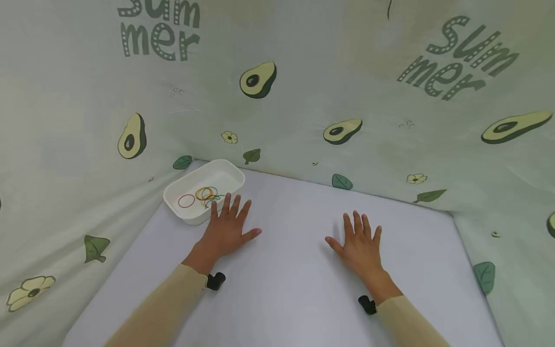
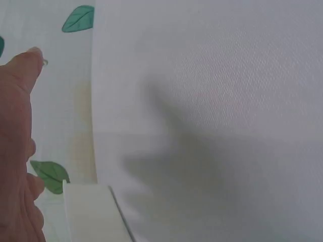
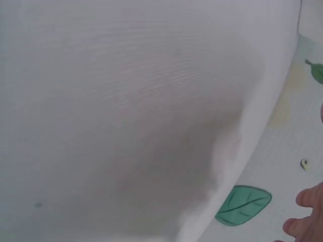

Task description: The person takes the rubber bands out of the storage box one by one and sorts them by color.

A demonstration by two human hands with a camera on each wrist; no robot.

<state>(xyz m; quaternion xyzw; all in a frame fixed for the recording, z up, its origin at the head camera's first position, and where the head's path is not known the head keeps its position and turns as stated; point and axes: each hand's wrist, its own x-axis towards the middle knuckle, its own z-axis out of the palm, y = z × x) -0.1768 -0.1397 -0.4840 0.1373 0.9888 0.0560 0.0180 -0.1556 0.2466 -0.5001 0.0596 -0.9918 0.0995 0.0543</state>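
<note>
My left hand (image 1: 225, 232) is spread flat above the white table, its fingers straight and its thumb out to the right. In the head view its fingertips overlap the near right rim of a white tray (image 1: 221, 169); whether they touch it I cannot tell. Inside the tray lie several thin coloured rubber bands (image 1: 186, 201), red, yellow and green among them. To the right, my right hand (image 1: 361, 248) hovers over the table with fingers spread and nothing held. The left wrist view shows the side of the left hand (image 2: 17, 116) and a corner of the tray (image 2: 93, 212).
A white table (image 1: 286, 270) spans the front. Behind it and at both sides hangs a pale cloth (image 1: 299, 96) printed with avocados, leaves and "summer". Small black devices sit at the left wrist (image 1: 215, 281) and the right wrist (image 1: 367, 305).
</note>
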